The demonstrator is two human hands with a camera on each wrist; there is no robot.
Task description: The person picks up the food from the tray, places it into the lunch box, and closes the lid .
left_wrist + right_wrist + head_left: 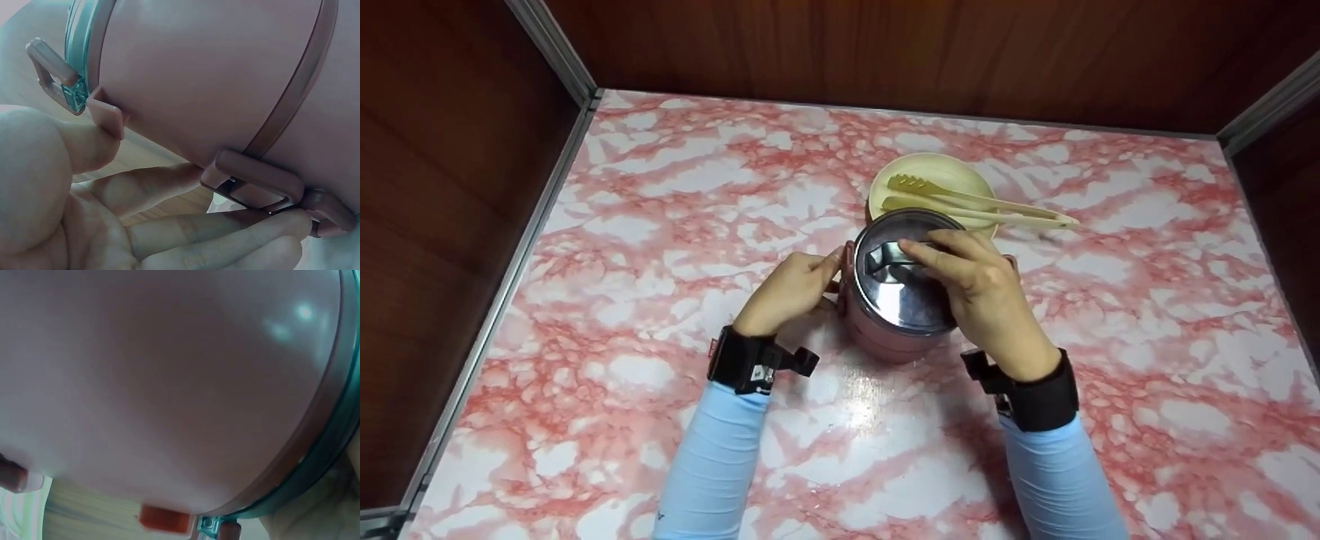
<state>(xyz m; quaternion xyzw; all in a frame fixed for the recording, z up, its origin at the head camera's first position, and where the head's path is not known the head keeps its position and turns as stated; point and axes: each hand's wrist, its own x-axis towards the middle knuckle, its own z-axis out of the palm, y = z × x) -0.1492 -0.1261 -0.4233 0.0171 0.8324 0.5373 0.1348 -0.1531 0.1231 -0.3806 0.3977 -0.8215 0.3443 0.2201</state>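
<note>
A round pink lunch box [885, 343] stands on the table with a shiny metal lid [911, 315] and a folding handle [883, 257] on top. My left hand [787, 292] is at its left side. In the left wrist view, the thumb [93, 146] touches a pink tab [109, 117] below a latch loop [61, 64] that stands away from the wall. The other fingers stretch along the lower latch [256, 175]. Across the lid lies my right hand [990, 289], fingers extended, one fingertip at the handle. Its thumb is hidden.
Behind the lunch box is a pale yellow plate [934, 163], partly covered by it. Tongs [982, 199] lie across the plate, their handle end reaching past its right rim. Dark wood panels [885, 60] enclose the red-and-white marbled table [660, 300].
</note>
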